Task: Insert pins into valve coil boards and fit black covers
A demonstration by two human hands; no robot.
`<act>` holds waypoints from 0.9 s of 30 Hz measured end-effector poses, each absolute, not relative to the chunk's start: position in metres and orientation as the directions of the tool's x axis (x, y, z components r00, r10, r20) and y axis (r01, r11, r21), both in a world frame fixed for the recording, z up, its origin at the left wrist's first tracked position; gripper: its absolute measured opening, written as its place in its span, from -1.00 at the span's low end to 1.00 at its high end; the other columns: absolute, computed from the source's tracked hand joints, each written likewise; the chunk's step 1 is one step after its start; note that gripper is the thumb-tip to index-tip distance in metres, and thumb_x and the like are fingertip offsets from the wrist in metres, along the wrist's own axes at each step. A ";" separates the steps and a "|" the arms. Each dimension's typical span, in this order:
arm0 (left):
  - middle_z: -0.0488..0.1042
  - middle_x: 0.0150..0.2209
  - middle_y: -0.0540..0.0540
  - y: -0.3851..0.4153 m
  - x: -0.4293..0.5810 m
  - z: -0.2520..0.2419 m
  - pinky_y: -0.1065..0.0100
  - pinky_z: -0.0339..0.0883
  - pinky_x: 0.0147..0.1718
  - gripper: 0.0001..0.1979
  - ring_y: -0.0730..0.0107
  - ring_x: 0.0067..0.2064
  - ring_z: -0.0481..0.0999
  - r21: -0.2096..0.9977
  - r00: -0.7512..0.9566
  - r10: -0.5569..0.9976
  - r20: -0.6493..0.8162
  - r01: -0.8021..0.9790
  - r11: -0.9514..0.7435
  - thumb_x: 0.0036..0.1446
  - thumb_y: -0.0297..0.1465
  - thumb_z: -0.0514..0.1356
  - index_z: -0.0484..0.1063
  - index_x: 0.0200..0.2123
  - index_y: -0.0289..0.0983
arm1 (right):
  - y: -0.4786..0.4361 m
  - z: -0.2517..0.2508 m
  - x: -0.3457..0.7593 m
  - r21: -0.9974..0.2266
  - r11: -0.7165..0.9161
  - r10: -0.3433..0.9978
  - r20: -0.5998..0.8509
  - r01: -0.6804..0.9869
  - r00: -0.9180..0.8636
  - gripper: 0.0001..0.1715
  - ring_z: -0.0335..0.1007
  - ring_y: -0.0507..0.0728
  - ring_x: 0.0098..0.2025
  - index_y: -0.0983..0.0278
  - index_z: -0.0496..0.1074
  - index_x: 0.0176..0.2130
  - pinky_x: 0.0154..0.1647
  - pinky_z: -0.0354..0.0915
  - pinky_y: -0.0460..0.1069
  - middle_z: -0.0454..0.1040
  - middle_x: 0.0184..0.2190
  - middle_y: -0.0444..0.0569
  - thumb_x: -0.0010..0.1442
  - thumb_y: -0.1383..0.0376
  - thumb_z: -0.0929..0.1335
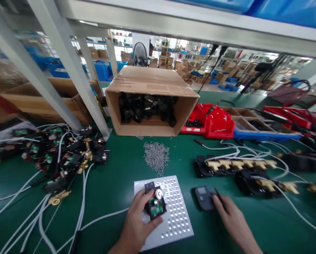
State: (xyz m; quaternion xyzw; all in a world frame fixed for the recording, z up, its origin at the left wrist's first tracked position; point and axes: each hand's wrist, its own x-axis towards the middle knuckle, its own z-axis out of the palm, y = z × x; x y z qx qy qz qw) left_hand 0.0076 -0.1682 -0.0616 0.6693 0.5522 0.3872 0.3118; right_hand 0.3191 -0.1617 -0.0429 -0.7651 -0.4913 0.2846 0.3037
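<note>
Assembly step judged underway: black module (155, 203) is gripped by left hand (137, 225) on perforated plate (177, 218) near the counter's (121, 176) front edge, right hand (233, 220) lies loosely open touching black cover (203, 197); fitting it is judged to call for careful alignment.

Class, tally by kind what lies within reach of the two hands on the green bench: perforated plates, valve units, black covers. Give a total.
Perforated metal plate: 1
Valve unit with a green circuit board, held on the plate by the left hand: 1
Black cover, beside the right hand: 1
Total: 3
</note>
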 end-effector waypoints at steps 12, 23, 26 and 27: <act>0.34 0.00 -0.19 -0.173 0.033 0.010 0.01 0.23 0.02 -0.22 0.04 0.03 0.32 0.744 0.212 0.975 0.072 0.639 -0.194 -0.19 -0.29 0.37 0.12 0.11 -0.22 | -0.158 -0.014 0.251 -0.837 -0.507 0.860 -0.506 -0.206 -0.059 -0.47 -0.15 -0.12 -0.73 0.15 0.29 -0.06 -0.76 -0.11 -0.21 0.14 -0.61 -0.26 0.08 -0.09 0.28; 0.36 -0.11 -0.16 -0.172 0.044 0.010 0.04 0.26 -0.09 -0.15 0.05 -0.09 0.33 0.574 0.273 0.955 0.117 0.766 -0.290 -0.30 -0.31 0.44 0.14 0.08 -0.26 | -0.162 -0.007 0.206 -0.989 0.014 0.940 -0.036 0.145 -0.340 -0.60 0.17 0.13 0.06 0.16 0.16 0.08 0.11 0.11 0.02 0.24 0.05 -0.03 0.28 0.13 0.19; 0.38 -0.13 -0.14 -0.168 0.041 0.009 0.05 0.28 -0.12 -0.16 0.07 -0.11 0.35 0.636 0.246 0.962 0.118 0.726 -0.263 -0.35 -0.27 0.45 0.18 0.04 -0.22 | -0.161 -0.003 0.205 -0.956 0.105 0.927 -0.006 0.274 -0.374 -0.57 0.15 0.16 0.09 0.18 0.08 0.13 0.16 0.03 0.07 0.22 0.08 0.02 0.30 0.16 0.16; 0.39 -0.13 -0.13 -0.167 0.041 0.009 0.07 0.29 -0.13 -0.17 0.08 -0.12 0.36 0.664 0.233 0.965 0.117 0.704 -0.251 -0.35 -0.25 0.45 0.19 0.03 -0.21 | -0.160 -0.003 0.205 -0.957 0.097 0.930 -0.011 0.274 -0.368 -0.57 0.16 0.16 0.08 0.19 0.07 0.13 0.15 0.05 0.07 0.22 0.07 0.02 0.31 0.16 0.14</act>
